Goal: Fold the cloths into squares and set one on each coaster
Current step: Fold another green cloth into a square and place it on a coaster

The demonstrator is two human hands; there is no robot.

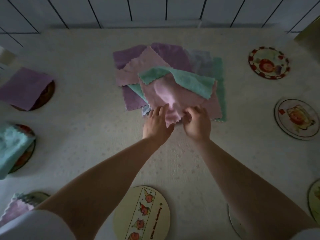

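A loose pile of cloths in purple, pink and green lies in the middle of the table. A pink cloth on top is lifted at its near corner, with a green cloth draped over its far side. My right hand pinches that near corner. My left hand touches the same edge with its fingers spread. At the left, a folded purple cloth, a folded light-blue cloth and a folded pink-purple cloth each rest on a coaster.
Bare round coasters lie at the far right, the right, the right edge and close to me; another is partly hidden under my right forearm. A tiled wall runs along the table's far side.
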